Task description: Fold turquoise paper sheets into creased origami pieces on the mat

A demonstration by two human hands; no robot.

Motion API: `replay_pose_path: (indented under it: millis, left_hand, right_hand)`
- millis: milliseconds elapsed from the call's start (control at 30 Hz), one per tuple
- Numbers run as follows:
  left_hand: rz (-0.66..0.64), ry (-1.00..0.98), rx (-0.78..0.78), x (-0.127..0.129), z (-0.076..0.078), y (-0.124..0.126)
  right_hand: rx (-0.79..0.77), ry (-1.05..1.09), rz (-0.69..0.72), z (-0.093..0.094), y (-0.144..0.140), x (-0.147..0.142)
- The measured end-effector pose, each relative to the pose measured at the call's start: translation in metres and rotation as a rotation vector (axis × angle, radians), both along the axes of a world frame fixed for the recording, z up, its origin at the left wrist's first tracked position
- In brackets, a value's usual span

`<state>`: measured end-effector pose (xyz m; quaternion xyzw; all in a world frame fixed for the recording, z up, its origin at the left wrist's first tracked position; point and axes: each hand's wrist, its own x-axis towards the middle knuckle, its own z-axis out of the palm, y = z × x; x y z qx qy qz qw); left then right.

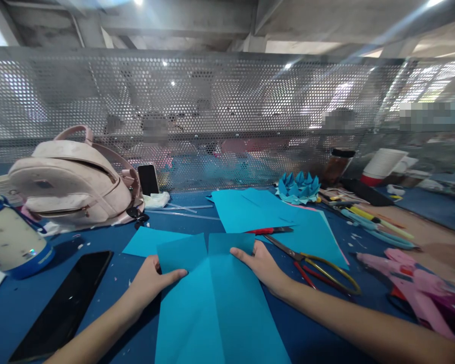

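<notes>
Two hands (pixel 151 280) (pixel 268 269) pinch a blue sheet (pixel 220 303) by its side edges, yellow-handled scissors (pixel 287 249) leaving the right little room.

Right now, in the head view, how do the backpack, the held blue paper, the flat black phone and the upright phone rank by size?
1. Held blue paper, partly cut off by the bottom edge
2. Backpack
3. Flat black phone
4. Upright phone

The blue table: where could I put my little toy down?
Maybe between the flat black phone and the left hand, where blue table with tiny scraps shows, or below the right forearm, beside the held paper. It's crowded farther right: scissors and a pink glue gun lie near each other.
</notes>
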<state>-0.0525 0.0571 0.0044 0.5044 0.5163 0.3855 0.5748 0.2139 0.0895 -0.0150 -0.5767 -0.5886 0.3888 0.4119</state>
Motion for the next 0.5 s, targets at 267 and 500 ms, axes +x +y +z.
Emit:
replay_pose_path:
  millis: [267,500]
  left_hand:
    - [0.081,0.062,-0.042,0.0040,0.0075,-0.0044]
    - [0.144,0.114,-0.050,0.0044,0.0056,-0.0043]
  right_hand:
    - [-0.001,0.013,0.046,-0.0029,0.0032,0.0008]
    - [-0.001,0.079,0.147,-0.0044,0.0031,0.0023]
